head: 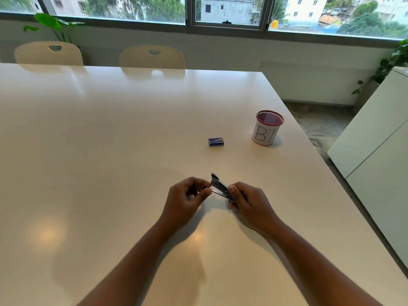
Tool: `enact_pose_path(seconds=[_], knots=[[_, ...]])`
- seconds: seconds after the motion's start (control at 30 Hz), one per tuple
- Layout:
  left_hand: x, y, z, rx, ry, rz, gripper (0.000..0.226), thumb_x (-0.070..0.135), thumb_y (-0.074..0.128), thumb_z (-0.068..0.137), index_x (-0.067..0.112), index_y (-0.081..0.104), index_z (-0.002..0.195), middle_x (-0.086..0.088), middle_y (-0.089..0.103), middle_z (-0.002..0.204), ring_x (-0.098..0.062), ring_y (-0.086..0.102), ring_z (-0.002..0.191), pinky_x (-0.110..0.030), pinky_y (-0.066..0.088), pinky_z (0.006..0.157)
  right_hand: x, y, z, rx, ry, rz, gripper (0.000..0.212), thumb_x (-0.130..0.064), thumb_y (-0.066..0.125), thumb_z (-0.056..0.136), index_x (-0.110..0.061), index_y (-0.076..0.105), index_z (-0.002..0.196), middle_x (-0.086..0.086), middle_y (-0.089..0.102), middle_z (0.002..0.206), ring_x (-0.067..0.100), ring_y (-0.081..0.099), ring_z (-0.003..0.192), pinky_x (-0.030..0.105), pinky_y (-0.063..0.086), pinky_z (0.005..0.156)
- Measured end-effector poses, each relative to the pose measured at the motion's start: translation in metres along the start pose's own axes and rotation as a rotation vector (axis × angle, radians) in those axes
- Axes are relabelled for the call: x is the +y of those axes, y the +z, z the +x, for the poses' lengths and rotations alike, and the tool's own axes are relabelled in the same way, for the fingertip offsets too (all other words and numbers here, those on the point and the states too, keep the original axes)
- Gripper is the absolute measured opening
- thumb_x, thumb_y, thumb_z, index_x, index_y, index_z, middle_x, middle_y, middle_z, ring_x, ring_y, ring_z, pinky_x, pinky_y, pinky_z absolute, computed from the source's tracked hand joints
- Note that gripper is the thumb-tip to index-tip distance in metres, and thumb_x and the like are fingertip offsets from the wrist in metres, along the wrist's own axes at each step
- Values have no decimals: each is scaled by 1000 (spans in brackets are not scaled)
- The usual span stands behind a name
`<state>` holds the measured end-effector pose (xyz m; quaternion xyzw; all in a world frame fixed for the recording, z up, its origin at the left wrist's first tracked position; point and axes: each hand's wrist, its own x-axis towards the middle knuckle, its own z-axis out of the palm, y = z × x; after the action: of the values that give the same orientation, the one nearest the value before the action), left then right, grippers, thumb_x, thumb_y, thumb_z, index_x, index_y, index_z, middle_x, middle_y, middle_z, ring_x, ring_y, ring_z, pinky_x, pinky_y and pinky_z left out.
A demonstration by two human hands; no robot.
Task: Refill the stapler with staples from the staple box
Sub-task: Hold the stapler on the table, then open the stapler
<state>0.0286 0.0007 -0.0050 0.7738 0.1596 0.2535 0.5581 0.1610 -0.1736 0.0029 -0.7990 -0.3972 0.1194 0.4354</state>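
A small dark stapler [219,187] is held just above the white table [110,140], between both hands. My right hand [247,200] grips its near end with curled fingers. My left hand [187,196] pinches its far end between thumb and fingertips. The stapler's top part points up and away, so it looks partly opened. A small blue staple box [216,142] lies shut on the table, well beyond the hands and apart from them.
A red mesh cup [267,127] wrapped in white paper with letters stands right of the box, near the table's right edge. Two cream chairs [152,57] stand at the far side. A white cabinet [375,151] is on the right.
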Motion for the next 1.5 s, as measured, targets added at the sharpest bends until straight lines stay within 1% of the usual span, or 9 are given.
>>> enact_pose_path(seconds=[0.13,0.3,0.43,0.57,0.73,0.93,1.13,1.33,1.5], knots=[[0,-1,-1,-32,6,-21,6,18,78,93,22,76,97,-1,78,88,-29,71,80,-44,59,75,-2,1,-1,-8,-10,-33,27,-29,53,107,-15,73,94,-7,71,73,19,60,63,42,50,66],[1,2,1,-51,-41,-38,7,24,79,92,20,74,95,-4,73,78,-16,61,67,-32,49,66,-2,3,-4,19,-61,-91,23,-24,54,107,-14,71,97,0,71,83,25,63,74,43,50,69],[5,3,1,-76,-84,-131,11,19,79,90,18,71,98,-9,80,87,-23,79,82,-33,62,76,-1,4,-4,28,-78,-105,20,-25,55,106,-16,71,98,-3,68,83,22,61,70,41,49,65],[4,5,0,-44,-106,-149,18,14,81,89,17,70,103,-10,81,91,-24,81,86,-41,66,82,-1,6,-4,21,-88,-138,19,-27,57,105,-16,71,100,-7,67,84,19,60,69,41,49,66],[2,0,-2,-51,-93,-183,42,12,84,87,19,67,124,-8,82,97,-22,80,90,-35,65,82,-6,4,-5,16,-132,-150,36,-40,47,103,-14,72,100,-5,69,89,19,61,71,41,50,66],[-1,4,-3,-10,-68,-162,19,2,81,87,17,80,100,-1,83,96,-19,80,91,-31,61,85,-4,4,-3,8,-138,-140,25,-36,54,102,-18,71,104,-8,67,92,19,62,75,47,53,69],[0,4,-7,-48,-22,-182,15,16,84,86,22,80,99,-3,82,95,-22,80,91,-33,64,86,-20,7,3,11,-190,-110,50,-60,56,95,-29,60,134,-11,67,110,6,65,98,24,54,80],[-1,4,-9,-45,-16,-222,17,14,82,89,15,80,106,-6,82,99,-26,80,95,-44,63,88,-31,15,10,36,-314,-107,28,-35,76,93,-19,72,116,-7,70,103,6,65,86,12,51,72],[5,7,-11,-14,19,-194,27,9,80,90,19,79,114,2,82,102,-18,79,100,-26,61,85,-30,10,14,61,-240,26,27,-32,86,82,-21,77,105,-9,70,95,13,68,85,26,59,70]])
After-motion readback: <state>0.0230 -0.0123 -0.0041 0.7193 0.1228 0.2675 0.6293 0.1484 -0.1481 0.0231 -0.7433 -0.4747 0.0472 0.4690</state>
